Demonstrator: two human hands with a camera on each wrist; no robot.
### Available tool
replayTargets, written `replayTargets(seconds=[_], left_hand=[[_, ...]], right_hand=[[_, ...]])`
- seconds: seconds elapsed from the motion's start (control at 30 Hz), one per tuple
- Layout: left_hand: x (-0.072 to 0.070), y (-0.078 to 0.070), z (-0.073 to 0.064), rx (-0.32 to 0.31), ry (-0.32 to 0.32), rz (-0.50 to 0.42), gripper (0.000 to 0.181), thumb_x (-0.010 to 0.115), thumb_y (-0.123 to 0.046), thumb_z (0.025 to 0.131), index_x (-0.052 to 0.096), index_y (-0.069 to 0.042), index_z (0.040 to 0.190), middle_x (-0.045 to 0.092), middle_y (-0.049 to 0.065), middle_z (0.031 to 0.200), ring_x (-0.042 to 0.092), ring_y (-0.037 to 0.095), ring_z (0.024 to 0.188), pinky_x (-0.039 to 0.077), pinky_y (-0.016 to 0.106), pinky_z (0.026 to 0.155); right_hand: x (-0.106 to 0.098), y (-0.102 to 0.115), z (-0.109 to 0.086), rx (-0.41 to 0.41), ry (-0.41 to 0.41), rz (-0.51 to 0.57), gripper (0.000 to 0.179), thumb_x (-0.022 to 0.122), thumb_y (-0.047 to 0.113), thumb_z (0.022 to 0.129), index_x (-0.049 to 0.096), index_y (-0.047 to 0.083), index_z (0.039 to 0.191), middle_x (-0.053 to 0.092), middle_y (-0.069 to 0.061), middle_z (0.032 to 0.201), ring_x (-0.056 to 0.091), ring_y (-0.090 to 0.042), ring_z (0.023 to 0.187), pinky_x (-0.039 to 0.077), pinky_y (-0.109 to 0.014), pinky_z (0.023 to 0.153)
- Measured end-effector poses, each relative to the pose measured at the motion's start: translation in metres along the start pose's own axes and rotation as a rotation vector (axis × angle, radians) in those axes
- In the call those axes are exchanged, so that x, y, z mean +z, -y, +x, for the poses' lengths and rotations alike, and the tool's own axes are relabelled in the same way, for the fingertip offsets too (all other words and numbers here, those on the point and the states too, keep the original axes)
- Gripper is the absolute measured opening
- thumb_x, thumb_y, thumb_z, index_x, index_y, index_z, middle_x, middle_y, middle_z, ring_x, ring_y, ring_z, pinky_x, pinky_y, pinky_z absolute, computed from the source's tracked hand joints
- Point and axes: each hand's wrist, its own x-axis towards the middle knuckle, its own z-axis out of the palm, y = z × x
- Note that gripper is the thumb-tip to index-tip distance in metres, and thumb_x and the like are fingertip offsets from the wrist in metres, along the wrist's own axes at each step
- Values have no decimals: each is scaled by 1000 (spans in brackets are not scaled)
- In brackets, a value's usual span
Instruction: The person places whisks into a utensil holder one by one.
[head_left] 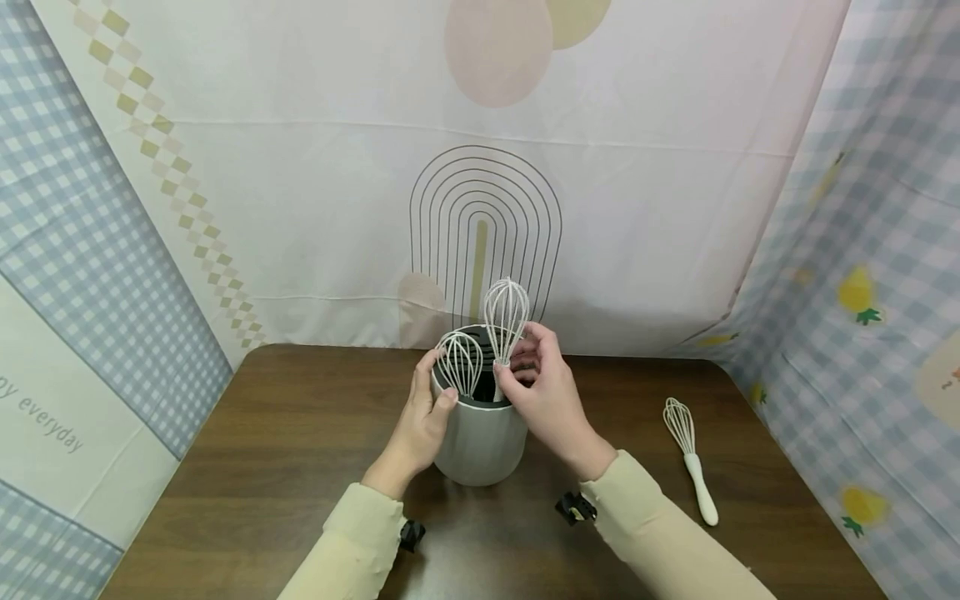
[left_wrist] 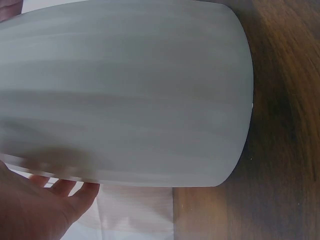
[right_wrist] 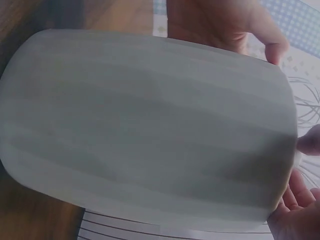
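A grey-white utensil holder [head_left: 480, 446] with a dark slotted insert stands upright on the table. My left hand [head_left: 416, 425] grips its left side, thumb at the rim; part of that hand also shows in the left wrist view [left_wrist: 35, 207]. One white whisk [head_left: 459, 362] leans inside the holder, its wire head above the rim near the left fingers. Over the right part of the opening, my right hand [head_left: 551, 396] pinches a second whisk [head_left: 507, 312] near the base of its wires, head up. Its handle points down into the holder and is mostly hidden.
A third white whisk [head_left: 692, 467] lies on the right side of the brown wooden table [head_left: 315, 450]. A patterned cloth [head_left: 337, 208] hangs behind the table's far edge. Blue checked cloth [head_left: 862, 250] borders both sides.
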Motion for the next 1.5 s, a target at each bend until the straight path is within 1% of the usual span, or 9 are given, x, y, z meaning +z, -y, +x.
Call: replayTargets(seconds=[0.1,0.27,0.5,0.67,0.83,0.97,1.1,1.27,1.5], left_hand=[[0,1,0,-2,2,3,56,43,-36,97,22,-24,148,25,13,151,32,29,134,28,51,105],[-1,2,-1,-10,9,6,56,43,-35,97,21,-24,148,25,12,151,31,29,135,28,52,105],[0,3,0,-9,8,4,56,43,-37,97,21,-25,148,25,12,151,32,29,134,28,51,105],[0,3,0,-11,6,1,56,43,-36,96,22,-26,147,26,14,150,34,30,132,30,51,104],[2,4,1,-6,0,0,56,43,-36,96,23,-26,147,27,13,149,34,30,132,30,50,104],[2,4,0,-13,7,-2,56,43,-37,96,23,-28,147,27,13,149,33,30,133,30,51,104],[2,4,0,-16,10,2,56,43,-38,96,23,-28,147,26,13,149,33,30,133,30,52,104],[1,3,0,-15,6,13,56,43,-39,96,22,-27,147,26,13,150,31,30,135,28,53,105],[-1,1,1,-23,6,14,58,43,-39,96,22,-27,148,25,13,151,31,31,135,28,53,105]], right_hand=[[3,-1,-1,-39,17,-50,64,69,4,85,34,4,139,58,-8,104,61,-15,87,53,-27,73],[5,-3,-2,-83,36,-95,68,69,3,84,33,6,141,58,-6,102,61,-13,84,52,-26,73],[6,-3,-4,-61,52,-180,74,72,4,82,31,9,143,57,-4,103,61,-12,86,51,-26,76],[3,-5,-5,-63,53,-168,80,76,5,79,30,9,145,53,-6,111,58,-15,93,50,-26,80],[0,-7,-8,-113,61,-126,89,81,9,75,28,14,147,48,-12,124,54,-18,106,49,-28,86],[-4,-6,-9,-155,90,-102,94,85,16,73,27,16,147,46,-14,128,51,-20,112,49,-32,88],[-8,-4,-10,-195,99,-102,92,86,20,71,32,16,145,47,-14,127,51,-21,112,49,-33,87],[-16,-3,-10,-251,73,-146,86,86,21,72,38,12,143,49,-14,126,52,-21,110,50,-35,86],[-33,-6,-12,-254,51,-189,86,86,18,71,39,12,142,50,-13,124,53,-24,109,50,-40,85]])
